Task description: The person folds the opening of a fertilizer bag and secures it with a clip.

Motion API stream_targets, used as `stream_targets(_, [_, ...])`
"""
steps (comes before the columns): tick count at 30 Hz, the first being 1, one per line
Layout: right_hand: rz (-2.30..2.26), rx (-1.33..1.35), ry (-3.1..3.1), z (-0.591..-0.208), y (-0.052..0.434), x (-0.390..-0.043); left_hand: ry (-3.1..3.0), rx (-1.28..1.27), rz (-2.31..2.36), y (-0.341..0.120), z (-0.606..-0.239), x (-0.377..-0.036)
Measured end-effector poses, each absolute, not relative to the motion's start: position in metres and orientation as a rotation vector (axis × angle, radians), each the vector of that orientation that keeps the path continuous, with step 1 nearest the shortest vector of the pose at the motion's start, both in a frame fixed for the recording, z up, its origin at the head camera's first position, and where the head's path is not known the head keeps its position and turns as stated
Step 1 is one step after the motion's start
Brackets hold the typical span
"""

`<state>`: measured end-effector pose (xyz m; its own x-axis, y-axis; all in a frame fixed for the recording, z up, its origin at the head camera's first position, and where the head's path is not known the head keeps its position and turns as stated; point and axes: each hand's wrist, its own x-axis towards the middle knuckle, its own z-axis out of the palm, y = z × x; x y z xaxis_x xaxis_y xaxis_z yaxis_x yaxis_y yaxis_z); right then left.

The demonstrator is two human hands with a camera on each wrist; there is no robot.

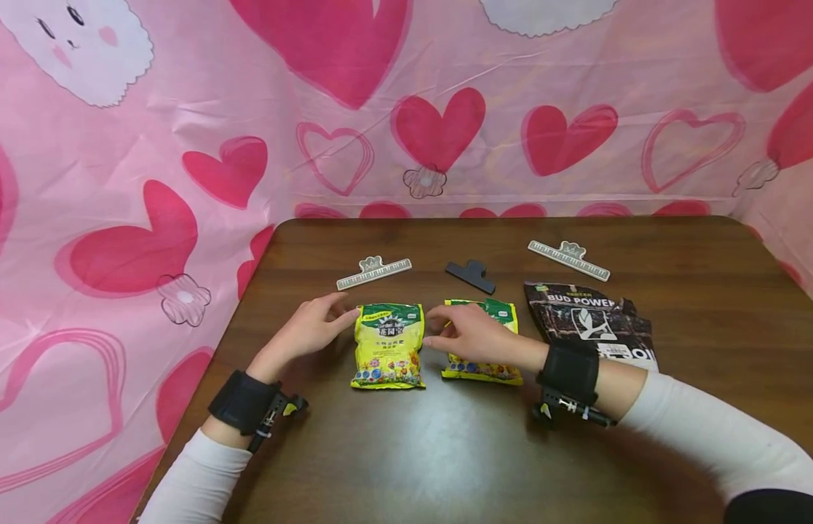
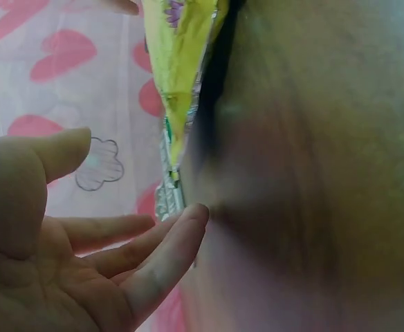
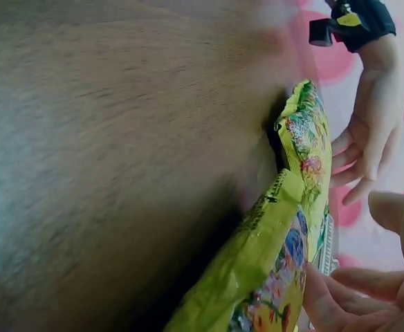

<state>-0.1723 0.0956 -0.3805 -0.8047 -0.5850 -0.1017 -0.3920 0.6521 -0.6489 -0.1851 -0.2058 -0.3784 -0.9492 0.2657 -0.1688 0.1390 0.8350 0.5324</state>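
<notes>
Two yellow-and-green plastic bags printed with flowers lie side by side on the table. My left hand (image 1: 312, 327) is beside the upper left edge of the left bag (image 1: 388, 353), thumb apart from the fingers; in the left wrist view the bag's edge (image 2: 178, 76) stands beyond the fingertips. Over the left part of the right bag (image 1: 485, 371) hovers my right hand (image 1: 472, 333), its loosely bent fingers pointing at the left bag's right edge. Neither hand grips anything. Whether a fingertip touches a bag, I cannot tell. The right hand hides part of the right bag.
Behind the bags lie a white clip with a keyboard pattern (image 1: 375, 273), a dark grey clip (image 1: 470, 276) and another white clip (image 1: 568, 258). A black "BUD POWER" bag (image 1: 586, 320) lies to the right, partly behind my right wrist. Pink heart-patterned cloth (image 1: 498, 65) hangs around the brown table (image 1: 406, 466).
</notes>
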Motion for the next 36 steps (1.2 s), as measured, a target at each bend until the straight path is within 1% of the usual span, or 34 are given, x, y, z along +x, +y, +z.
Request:
stream_targets(9, [-0.949,-0.591,2.566,-0.381,0.091,-0.182,2.708,0.188,0.885,-0.208,-0.385,-0.190])
stream_targets(17, [-1.057,-0.490,2.462,-0.381,0.086,-0.187,2.555,0.125,1.099,-0.206,-0.387,-0.192])
stream_targets(30, [-1.182,-0.279,2.345,-0.386,0.074,-0.193,2.456,0.010,1.245,-0.199,-0.398,-0.200])
stream_targets(36, [-1.247,-0.223,2.283,-0.390,0.073,-0.196,2.454,-0.029,1.285,-0.198,-0.399,-0.201])
